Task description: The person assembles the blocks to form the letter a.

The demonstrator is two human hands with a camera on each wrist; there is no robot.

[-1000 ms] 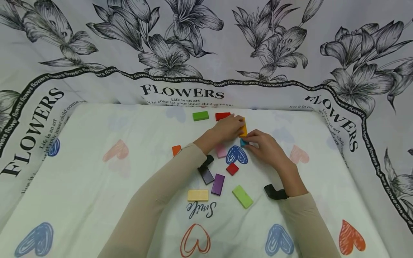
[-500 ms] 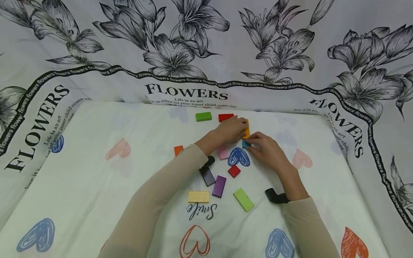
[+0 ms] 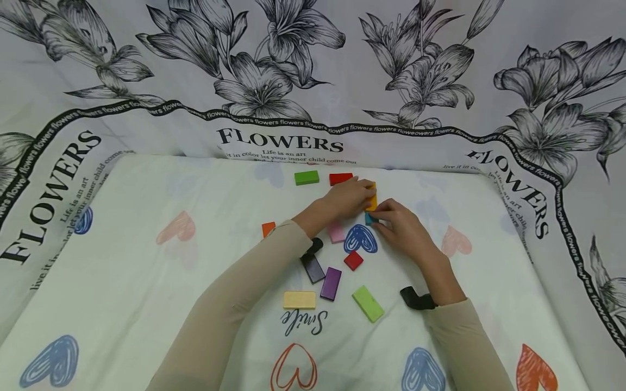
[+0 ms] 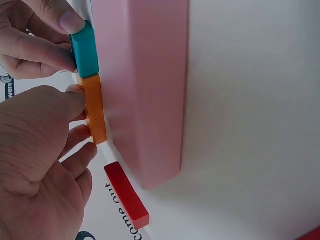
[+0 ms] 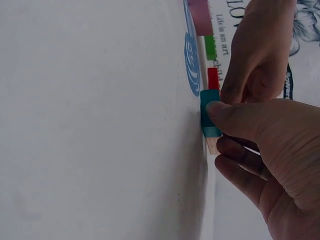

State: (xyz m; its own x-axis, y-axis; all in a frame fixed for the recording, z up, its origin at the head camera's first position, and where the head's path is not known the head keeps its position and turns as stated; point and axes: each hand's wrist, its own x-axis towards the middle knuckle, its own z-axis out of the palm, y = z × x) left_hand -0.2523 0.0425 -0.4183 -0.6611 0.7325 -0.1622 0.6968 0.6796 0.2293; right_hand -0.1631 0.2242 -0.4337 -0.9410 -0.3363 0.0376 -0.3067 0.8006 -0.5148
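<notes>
My left hand (image 3: 348, 196) pinches a yellow-orange block (image 3: 372, 202) between thumb and fingers. Just nearer to me, my right hand (image 3: 402, 224) grips a small teal block (image 3: 368, 219). In the left wrist view the teal block (image 4: 85, 51) meets the end of the orange block (image 4: 94, 110), so the two stand in one line. The right thumb lies on the teal block (image 5: 210, 112) in the right wrist view. A red block (image 3: 340, 178) lies behind the left hand, partly covered by it. Beside the left wrist is a pink block (image 3: 336, 232), which looms large in the left wrist view.
A green block (image 3: 306, 177) lies at the far side. Nearer me are a red block (image 3: 354, 260), a dark grey block (image 3: 313, 269), a purple block (image 3: 331, 283), a pale yellow block (image 3: 299, 300) and a lime block (image 3: 368, 303). The left sleeve partly hides an orange block (image 3: 267, 228).
The head view has shifted slightly. Both hands keep the same hold on the orange and teal blocks, with no clear movement.
</notes>
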